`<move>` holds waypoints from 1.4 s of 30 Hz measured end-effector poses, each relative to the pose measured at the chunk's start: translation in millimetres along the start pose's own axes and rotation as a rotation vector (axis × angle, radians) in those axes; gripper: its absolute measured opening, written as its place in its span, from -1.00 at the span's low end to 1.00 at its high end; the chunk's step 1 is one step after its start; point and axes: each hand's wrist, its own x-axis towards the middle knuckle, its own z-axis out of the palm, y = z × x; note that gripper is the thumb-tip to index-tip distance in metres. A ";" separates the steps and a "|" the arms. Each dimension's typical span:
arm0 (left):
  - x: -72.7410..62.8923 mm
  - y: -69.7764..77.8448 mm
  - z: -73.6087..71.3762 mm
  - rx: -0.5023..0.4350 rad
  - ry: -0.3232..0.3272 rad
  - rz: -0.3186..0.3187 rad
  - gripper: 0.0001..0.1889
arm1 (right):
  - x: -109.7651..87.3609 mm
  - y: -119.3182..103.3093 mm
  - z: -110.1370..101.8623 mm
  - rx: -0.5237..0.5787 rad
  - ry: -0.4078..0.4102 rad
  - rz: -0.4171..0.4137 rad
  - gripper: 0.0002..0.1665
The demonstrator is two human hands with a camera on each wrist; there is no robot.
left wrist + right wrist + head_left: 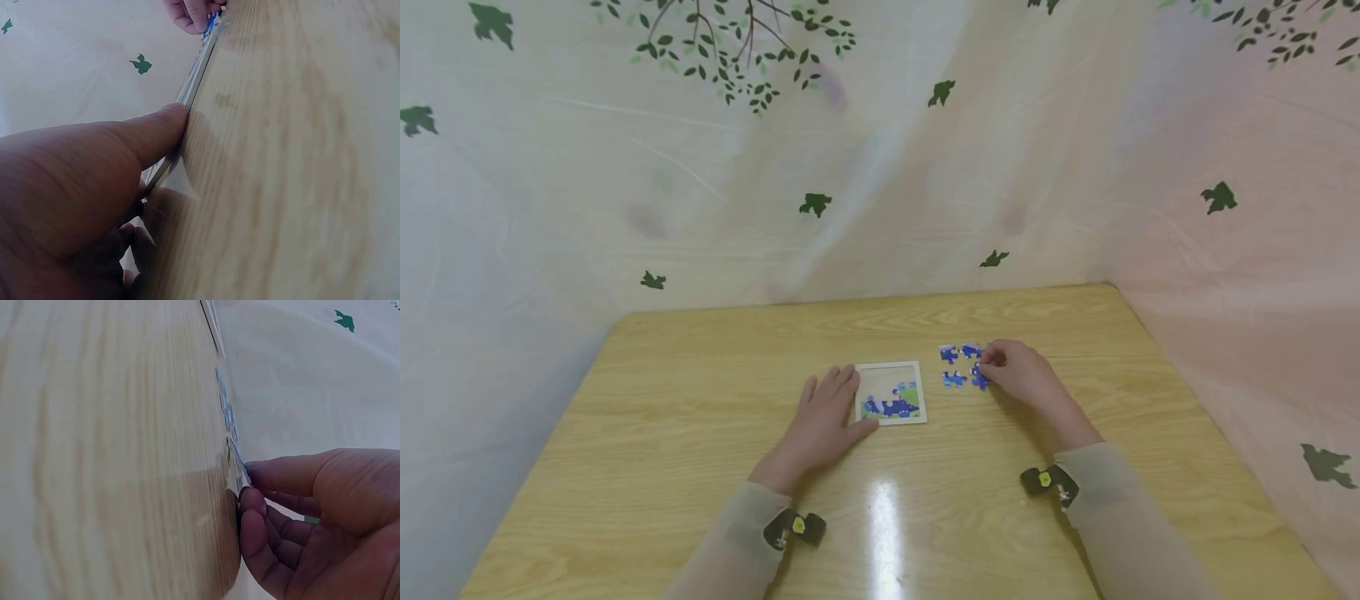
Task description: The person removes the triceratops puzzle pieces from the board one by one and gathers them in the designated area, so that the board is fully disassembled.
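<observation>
Nearest to us, our two sleeved forearms reach out over the wooden table (700,400), each with a small black wrist camera strapped on. Our left hand (822,418) lies flat on the tabletop with its fingers straight and relaxed, grasping nothing; its thumb presses against the left edge of the puzzle tray (891,392), and the left wrist view shows that thumb tip touching the tray's thin rim (187,94). The tray lies flat near the middle of the table, a few blue and green pieces already fitted along its near edge, the rest of its bed bare.

Just to the right of the tray, our right hand (1021,374) has its fingers curled down and pinches a blue puzzle piece (979,380) at the tabletop; the right wrist view shows the fingertips (250,500) closing on that piece's edge (236,470). Three more loose blue pieces (955,365) lie just beside it, between the hand and the tray.

Farther off, behind the table, hangs a pale curtain (880,167) printed with green leaves and birds
</observation>
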 end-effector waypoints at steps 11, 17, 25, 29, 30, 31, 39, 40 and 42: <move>0.1 0.1 -0.2 0.004 -0.011 -0.005 -0.02 | -2.1 -3.1 0.3 -0.033 -0.007 0.004 -0.88; 0.1 -1.5 1.3 0.003 -0.008 0.000 -0.03 | -3.3 -4.2 0.1 -0.031 -0.013 -0.001 -0.88; 0.3 -1.5 1.5 0.004 -0.014 -0.009 -0.02 | -3.9 -6.4 1.0 -0.041 -0.004 0.013 -0.88; 0.6 -1.3 1.1 0.000 -0.009 -0.009 -0.02 | -3.9 -6.1 1.0 -0.038 0.000 0.018 -0.88; 0.6 -1.4 1.2 -0.003 -0.006 -0.008 -0.02 | -3.9 -6.0 1.1 -0.036 0.001 0.018 -0.88; 0.7 -1.5 1.2 -0.005 -0.004 -0.007 -0.02 | -3.9 -5.9 1.1 -0.035 0.001 0.017 -0.88; 0.6 -1.4 2.1 0.006 -0.005 -0.006 -0.02 | -6.3 -8.7 -0.1 0.010 0.024 0.047 -0.85; 0.7 -1.2 2.0 0.006 -0.005 -0.004 -0.02 | -6.7 -9.6 -0.8 0.015 0.032 0.052 -0.84; 0.7 -1.3 2.3 0.005 -0.004 -0.001 -0.02 | -7.2 -11.2 -2.0 0.034 0.051 0.056 -0.82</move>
